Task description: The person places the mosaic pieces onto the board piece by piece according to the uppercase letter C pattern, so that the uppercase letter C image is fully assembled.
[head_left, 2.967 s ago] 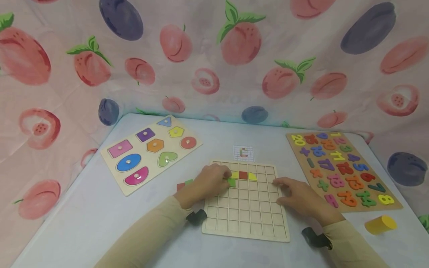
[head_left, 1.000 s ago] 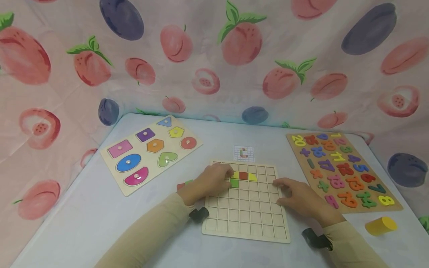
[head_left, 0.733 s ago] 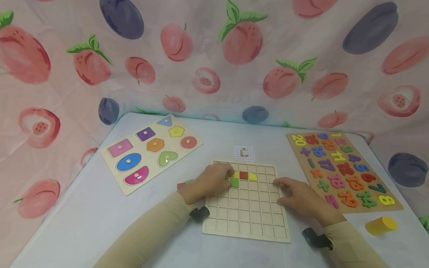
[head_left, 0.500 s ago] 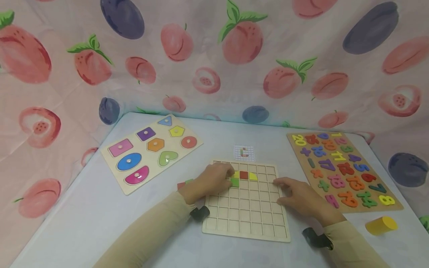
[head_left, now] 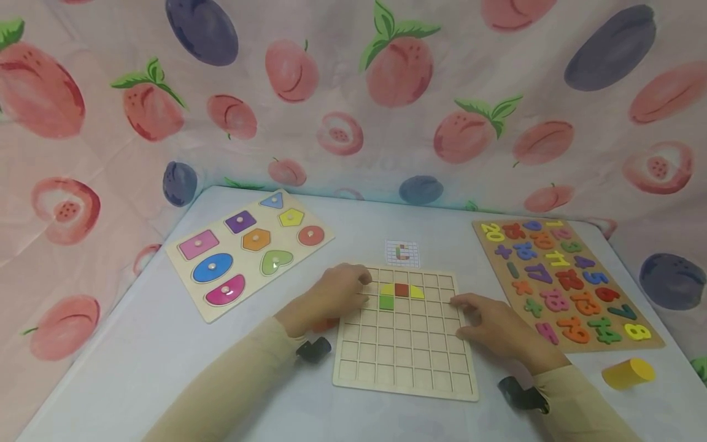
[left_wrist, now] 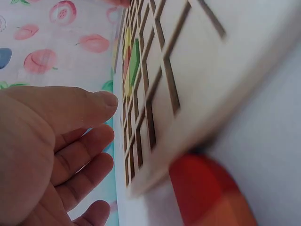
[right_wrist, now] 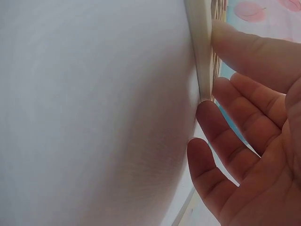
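A wooden grid board [head_left: 403, 374] lies in the middle of the table. In its upper cells sit a red square tile [head_left: 401, 290], a yellow rounded tile [head_left: 417, 291] on either side of it, and a green square tile [head_left: 386, 302] below the left one. My left hand [head_left: 334, 291] hovers over the board's upper left edge, its thumb and fingers apart and holding nothing. Under the left wrist a red and orange piece [left_wrist: 202, 183] lies beside the board, partly hidden. My right hand [head_left: 491, 325] touches the board's right edge with its thumb and fingertips.
Behind the board lies a small pattern card [head_left: 402, 253]. A shape puzzle with knobs [head_left: 259, 270] is at back left. At the right are a number puzzle board [head_left: 563, 288] and a yellow cylinder [head_left: 626, 374].
My left hand has let go at the green tile and drawn back to the left, uncovering the green and left yellow tiles. The right hand has stayed at the board's edge.
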Motion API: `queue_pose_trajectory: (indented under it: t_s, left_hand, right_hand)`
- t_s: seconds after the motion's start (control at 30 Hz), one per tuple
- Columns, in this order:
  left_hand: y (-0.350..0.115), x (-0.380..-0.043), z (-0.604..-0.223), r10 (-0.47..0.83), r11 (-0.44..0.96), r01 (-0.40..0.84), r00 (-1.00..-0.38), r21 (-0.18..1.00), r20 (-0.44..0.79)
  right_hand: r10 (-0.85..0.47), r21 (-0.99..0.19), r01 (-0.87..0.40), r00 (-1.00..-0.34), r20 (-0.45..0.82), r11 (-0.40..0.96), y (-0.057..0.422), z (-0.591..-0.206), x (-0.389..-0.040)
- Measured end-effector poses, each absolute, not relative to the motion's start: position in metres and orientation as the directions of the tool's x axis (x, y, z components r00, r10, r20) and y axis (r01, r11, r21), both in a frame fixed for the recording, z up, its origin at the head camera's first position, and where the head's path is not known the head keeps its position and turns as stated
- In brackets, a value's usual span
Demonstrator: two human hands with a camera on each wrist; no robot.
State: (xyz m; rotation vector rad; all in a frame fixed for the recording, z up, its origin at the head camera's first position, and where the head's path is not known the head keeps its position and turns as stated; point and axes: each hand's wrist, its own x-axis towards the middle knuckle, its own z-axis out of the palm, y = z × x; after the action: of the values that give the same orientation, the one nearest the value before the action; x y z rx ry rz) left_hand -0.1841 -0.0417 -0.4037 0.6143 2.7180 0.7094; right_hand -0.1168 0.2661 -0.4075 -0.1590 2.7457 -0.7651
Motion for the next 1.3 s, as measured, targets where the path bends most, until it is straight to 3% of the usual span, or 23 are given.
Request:
queue_pose_trajectory:
  t_s: [0.57,1.3]
  left_hand:
    - [-0.089,-0.177,-0.404,0.345,0.834,0.221,-0.924,0.506,-0.164]
    - [-0.133,-0.160,-0.408,0.331,0.839,0.227,-0.934,0.494,-0.133]
  right_hand:
    - [-0.175,-0.515,-0.021,-0.952,-0.253,0.857,0.267,-0.408,-0.118]
    - [-0.184,-0.526,-0.025,-0.950,-0.253,0.850,0.267,-0.406,-0.117]
